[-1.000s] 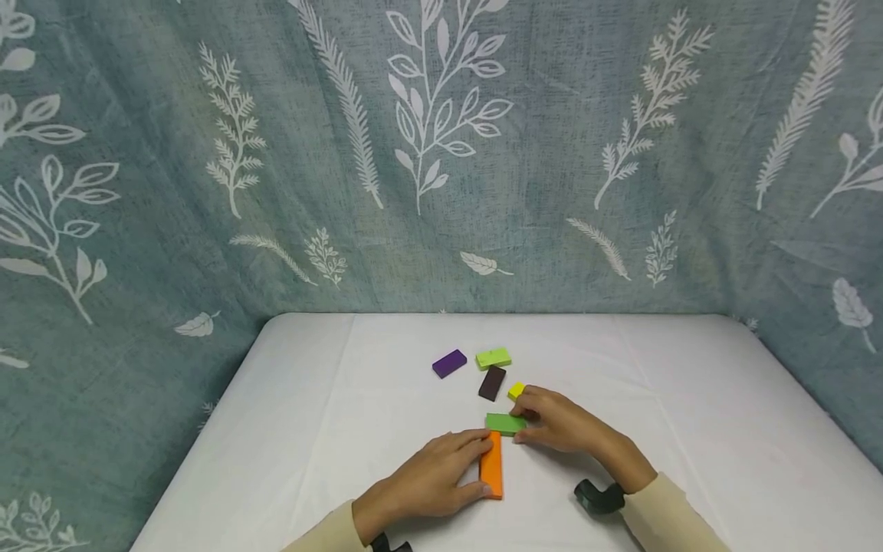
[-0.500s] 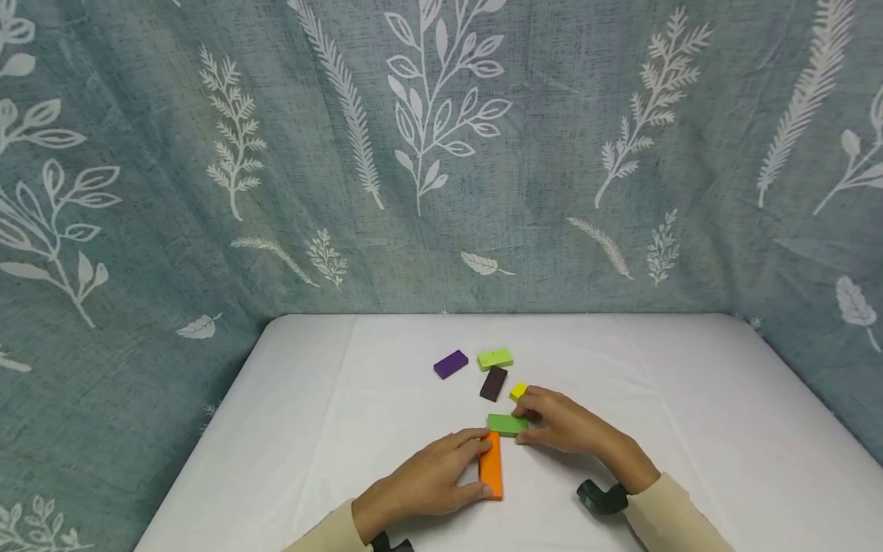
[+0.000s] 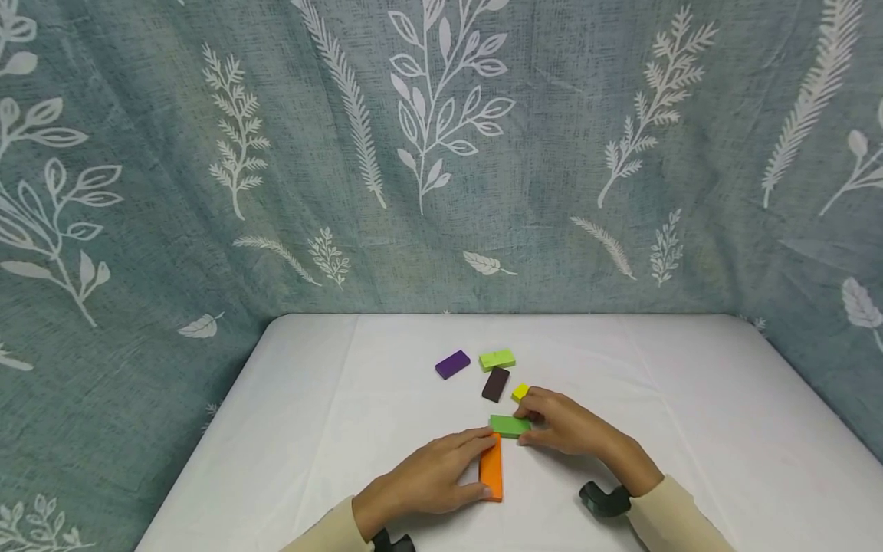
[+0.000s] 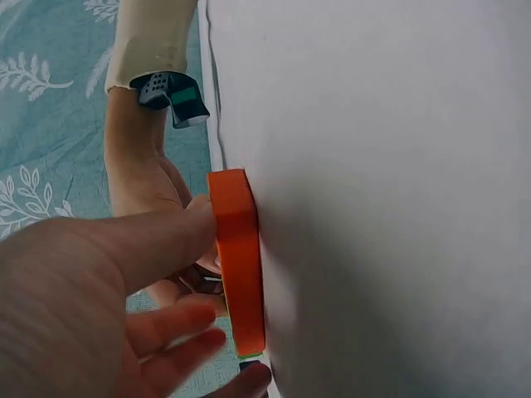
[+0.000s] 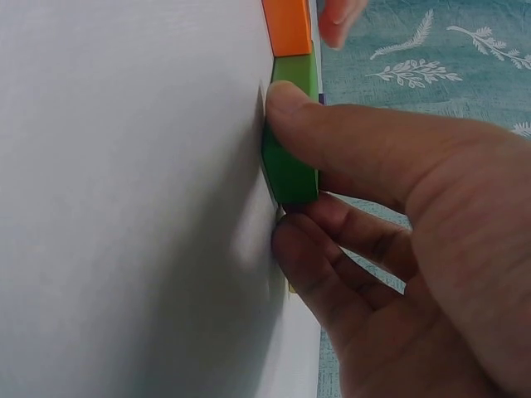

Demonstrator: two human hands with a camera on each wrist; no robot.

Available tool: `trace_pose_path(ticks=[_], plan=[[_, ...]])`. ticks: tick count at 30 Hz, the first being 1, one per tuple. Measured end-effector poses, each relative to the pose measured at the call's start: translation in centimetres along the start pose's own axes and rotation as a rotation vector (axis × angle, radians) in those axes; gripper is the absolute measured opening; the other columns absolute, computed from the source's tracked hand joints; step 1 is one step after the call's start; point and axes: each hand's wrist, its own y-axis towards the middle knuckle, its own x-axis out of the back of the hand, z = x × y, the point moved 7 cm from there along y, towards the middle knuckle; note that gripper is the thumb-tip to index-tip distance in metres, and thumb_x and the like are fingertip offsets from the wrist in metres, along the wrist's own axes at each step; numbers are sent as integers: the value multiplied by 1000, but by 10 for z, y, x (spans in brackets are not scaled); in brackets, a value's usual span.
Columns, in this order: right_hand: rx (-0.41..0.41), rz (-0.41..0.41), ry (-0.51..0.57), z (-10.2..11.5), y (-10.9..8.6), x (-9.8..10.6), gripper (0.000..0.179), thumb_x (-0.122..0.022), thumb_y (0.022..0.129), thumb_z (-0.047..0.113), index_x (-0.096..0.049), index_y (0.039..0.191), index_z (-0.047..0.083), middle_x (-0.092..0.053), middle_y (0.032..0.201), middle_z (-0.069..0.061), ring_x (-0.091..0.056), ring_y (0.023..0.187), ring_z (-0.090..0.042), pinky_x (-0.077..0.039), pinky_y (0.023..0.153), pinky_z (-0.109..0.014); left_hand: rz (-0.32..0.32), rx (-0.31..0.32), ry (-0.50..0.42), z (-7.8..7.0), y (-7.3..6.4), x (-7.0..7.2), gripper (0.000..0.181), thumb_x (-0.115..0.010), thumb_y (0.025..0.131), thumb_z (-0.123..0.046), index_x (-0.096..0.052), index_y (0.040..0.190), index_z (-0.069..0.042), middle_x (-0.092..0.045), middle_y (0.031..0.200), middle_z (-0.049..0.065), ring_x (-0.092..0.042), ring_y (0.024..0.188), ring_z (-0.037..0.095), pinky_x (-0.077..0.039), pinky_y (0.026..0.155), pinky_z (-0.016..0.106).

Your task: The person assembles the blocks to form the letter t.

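Observation:
In the head view, an orange block [image 3: 491, 469] lies lengthwise away from me on the white table. My left hand [image 3: 434, 475] holds it from the left, thumb at its near end and fingertips at its far end. A green block [image 3: 507, 426] lies crosswise at the orange block's far end, and the two meet in the right wrist view. My right hand [image 3: 562, 422] pinches the green block's right end between thumb [image 5: 290, 99] and fingers. Just beyond those fingers is a small yellow block [image 3: 520, 392], partly covered by the hand.
Farther back lie a dark brown block [image 3: 495, 384], a lime block [image 3: 497, 359] and a purple block [image 3: 452, 365]. A teal leaf-print cloth [image 3: 441, 261] hangs behind the table's far edge. Each wrist wears a black device [image 3: 604, 500].
Both hands keep their hold. The green block and right hand sit very slightly farther right relative to the orange block; the head view has also drifted a little.

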Motion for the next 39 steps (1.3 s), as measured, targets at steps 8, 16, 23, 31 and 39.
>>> trace_pose_path(ticks=[8, 16, 23, 31, 39], plan=[[12, -2, 8, 0, -1, 0, 22, -81, 84, 26, -71, 102, 17, -58, 95, 7, -54, 86, -8, -49, 78, -25, 23, -47, 61, -4, 1, 0, 58, -60, 99, -42, -46, 150, -18, -39, 159, -6, -44, 142, 12, -41, 112, 38], [7, 4, 5, 1, -1, 0, 22, -81, 84, 24, -71, 102, 16, -58, 96, 7, -53, 86, -8, -48, 78, -25, 29, -56, 86, -3, 1, -1, 57, -57, 100, -44, -45, 150, -20, -37, 160, -7, -44, 142, 12, -40, 113, 38], [13, 4, 1, 2, -1, 0, 23, -81, 84, 24, -71, 102, 15, -58, 96, 6, -52, 85, -8, -47, 77, -24, 37, -35, 78, -3, 2, -1, 58, -58, 99, -44, -44, 151, -21, -36, 160, -8, -43, 142, 13, -39, 113, 40], [-1, 16, 3, 2, 0, 2, 25, -81, 84, 28, -69, 103, 16, -56, 94, 6, -50, 85, -9, -45, 76, -23, 45, -22, 51, -1, 2, -1, 58, -58, 99, -44, -42, 151, -22, -36, 160, -8, -42, 143, 12, -39, 114, 41], [-16, 26, -10, 1, 0, 1, 34, -79, 86, 34, -68, 111, 13, -58, 96, 5, -52, 87, -11, -46, 77, -24, 42, -29, 47, 0, 3, -2, 59, -57, 99, -44, -42, 152, -22, -36, 160, -9, -42, 143, 12, -39, 113, 41]])
